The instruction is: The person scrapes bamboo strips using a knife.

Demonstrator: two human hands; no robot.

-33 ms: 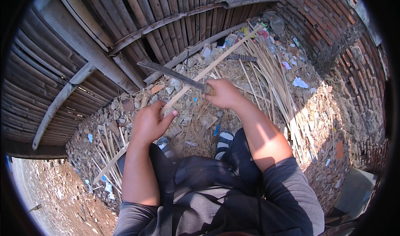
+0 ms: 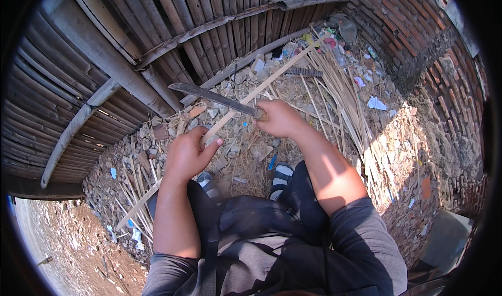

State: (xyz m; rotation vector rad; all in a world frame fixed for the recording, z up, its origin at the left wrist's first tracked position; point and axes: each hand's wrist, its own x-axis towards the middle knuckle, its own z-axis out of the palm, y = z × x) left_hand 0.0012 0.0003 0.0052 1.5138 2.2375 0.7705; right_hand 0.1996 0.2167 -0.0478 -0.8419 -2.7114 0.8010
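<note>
A long, flat bamboo strip [image 2: 273,77] slants from the lower left, past my left forearm, up to the far right. My left hand [image 2: 189,152] is closed around it, thumb and fingers pinching it near the middle. In my right hand [image 2: 280,118] is the handle of a machete [image 2: 219,98], with a long dark blade pointing to the far left. The blade crosses the strip just beyond my left hand and appears to touch it. Part of the strip is hidden behind my left hand and forearm.
Many thin bamboo strips [image 2: 348,118] lie in a pile to the right, and several more [image 2: 137,191] at the left. A bamboo wall [image 2: 219,29] stands ahead, a brick wall [image 2: 397,24] at the right. Rubble and litter cover the ground around my sandalled feet [image 2: 281,180].
The machete has shifted slightly to the left and nearer to me along with my right hand. My left hand and the bamboo strip stay in place.
</note>
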